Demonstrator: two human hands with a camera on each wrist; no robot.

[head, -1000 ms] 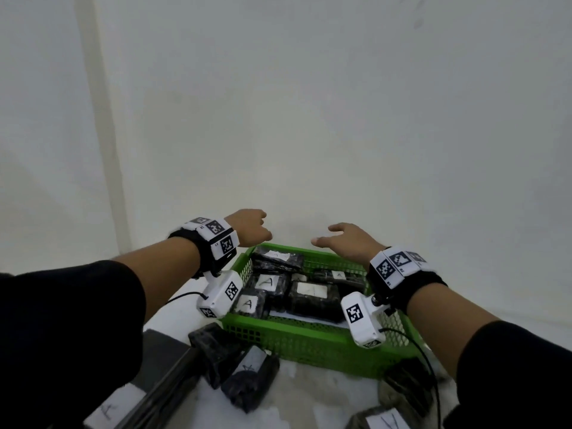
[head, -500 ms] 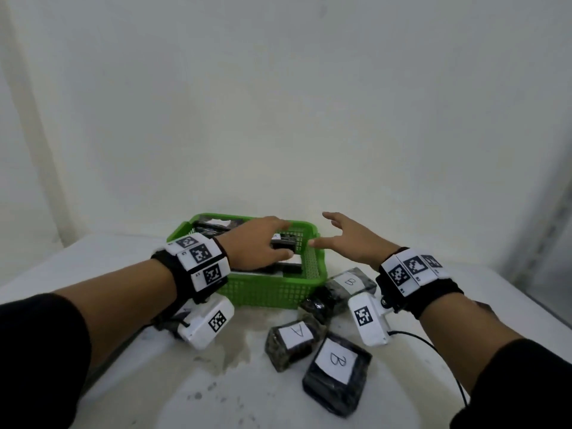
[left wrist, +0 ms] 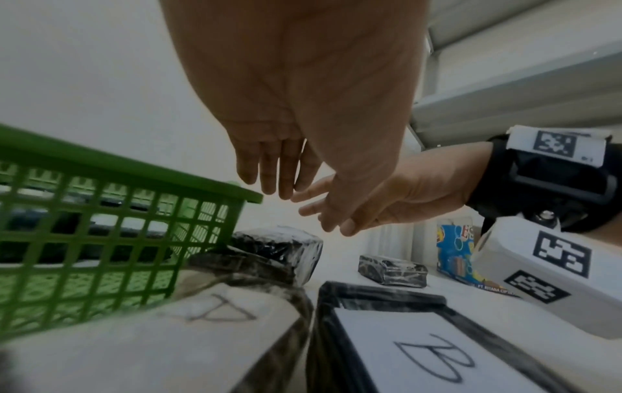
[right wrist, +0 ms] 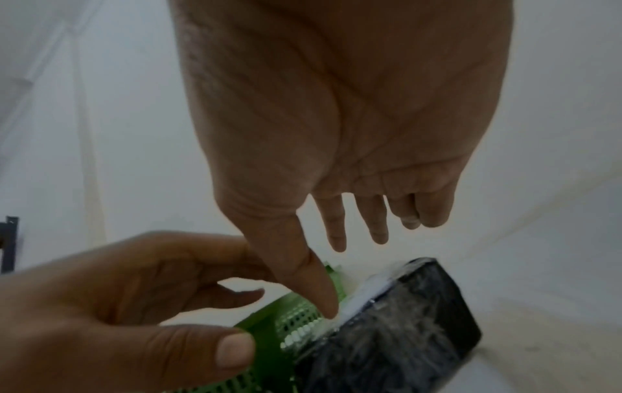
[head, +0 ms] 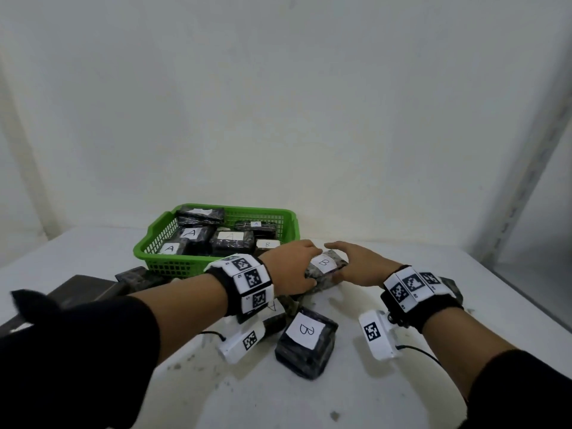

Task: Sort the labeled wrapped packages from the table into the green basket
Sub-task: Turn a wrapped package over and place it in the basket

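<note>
The green basket (head: 161, 258) stands at the back of the white table and holds several black wrapped packages, most labeled A and one labeled B. A black package labeled B (head: 325, 264) lies by the basket's front right corner. My left hand (head: 305, 266) and right hand (head: 342, 258) flank it with loosely spread fingers. In the right wrist view my right thumb (right wrist: 323, 297) touches the package (right wrist: 397, 324) at its label edge. Whether the left fingers (left wrist: 276, 172) touch the package (left wrist: 279, 250) below them, I cannot tell.
A second B package (head: 305, 345) lies nearer me, and an A package (head: 272, 314) sits partly under my left wrist. More packages lie left of the basket (head: 136, 275) and behind my right wrist (head: 453, 287). A dark flat object (head: 83, 292) is at left.
Both hands have come away from above the basket, down and to the right, and now sit at either side of the B package beside it. The head view has tilted down.
</note>
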